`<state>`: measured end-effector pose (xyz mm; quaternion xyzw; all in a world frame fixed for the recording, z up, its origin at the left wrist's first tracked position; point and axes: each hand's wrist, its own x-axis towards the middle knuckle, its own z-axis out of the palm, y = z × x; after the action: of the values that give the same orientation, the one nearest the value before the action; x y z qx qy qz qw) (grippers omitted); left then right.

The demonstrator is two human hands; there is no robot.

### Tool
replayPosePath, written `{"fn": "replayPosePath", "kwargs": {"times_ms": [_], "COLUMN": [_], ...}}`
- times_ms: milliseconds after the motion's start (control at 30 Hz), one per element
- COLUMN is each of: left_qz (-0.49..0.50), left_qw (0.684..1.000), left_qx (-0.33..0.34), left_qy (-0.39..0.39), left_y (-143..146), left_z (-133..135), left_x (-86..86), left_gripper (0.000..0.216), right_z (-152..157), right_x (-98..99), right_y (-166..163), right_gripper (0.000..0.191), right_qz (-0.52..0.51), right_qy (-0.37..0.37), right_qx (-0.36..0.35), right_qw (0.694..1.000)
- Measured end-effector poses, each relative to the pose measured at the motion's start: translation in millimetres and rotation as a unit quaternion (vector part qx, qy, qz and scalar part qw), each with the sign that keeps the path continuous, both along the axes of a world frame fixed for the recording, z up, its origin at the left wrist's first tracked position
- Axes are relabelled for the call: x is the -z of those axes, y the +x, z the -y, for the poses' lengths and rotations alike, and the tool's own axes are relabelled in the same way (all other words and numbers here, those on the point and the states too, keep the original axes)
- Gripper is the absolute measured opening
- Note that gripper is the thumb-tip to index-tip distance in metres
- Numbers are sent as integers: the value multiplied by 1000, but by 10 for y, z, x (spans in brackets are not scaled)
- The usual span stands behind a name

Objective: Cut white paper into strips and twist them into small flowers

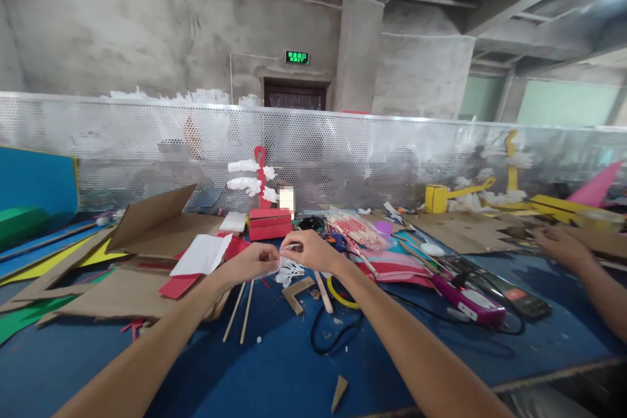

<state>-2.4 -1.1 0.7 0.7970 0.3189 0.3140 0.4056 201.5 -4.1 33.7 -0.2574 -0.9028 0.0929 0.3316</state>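
Observation:
Both hands meet above the middle of the table, fingertips almost touching. My left hand (257, 260) is closed in a pinch, and my right hand (309, 249) pinches close beside it. Between them shows a small, thin white piece (280, 264), partly covered by the fingers; its exact kind is unclear. Crumpled white strips (290, 273) lie just below the fingertips. Behind the hands stands a red box-shaped base (270, 225) with an upright red post (260, 173) carrying white ragged tufts. White paper (202, 255) rests on red sheets left of my left hand.
Cardboard (122, 294) covers the left side. Two thin sticks (240, 313), an L-shaped cardboard piece (296, 295) and a yellow ring (341, 294) lie near the hands. A black cable runs past a purple device (467, 300). Another person's hand (561, 245) is at right, before a perforated metal partition (318, 163).

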Motion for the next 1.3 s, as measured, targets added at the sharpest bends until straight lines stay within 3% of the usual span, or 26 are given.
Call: {"fn": "replayPosePath", "kwargs": {"times_ms": [167, 900, 1300], "left_qz": [12, 30, 71], "left_qw": [1000, 998, 996], "left_qx": [10, -1, -20], "left_qy": [7, 59, 51], "left_y": [11, 47, 84], "left_z": [26, 16, 83], "left_x": [-37, -46, -104], "left_gripper": [26, 16, 23], "right_z": [23, 6, -38], "right_x": [-18, 8, 48], "right_y": [-24, -53, -76], "right_gripper": [14, 17, 17], "right_qz": [-43, -89, -128], "right_qy": [-48, -45, -106], "right_qx": [19, 51, 42], "right_qw": [998, 994, 985]}}
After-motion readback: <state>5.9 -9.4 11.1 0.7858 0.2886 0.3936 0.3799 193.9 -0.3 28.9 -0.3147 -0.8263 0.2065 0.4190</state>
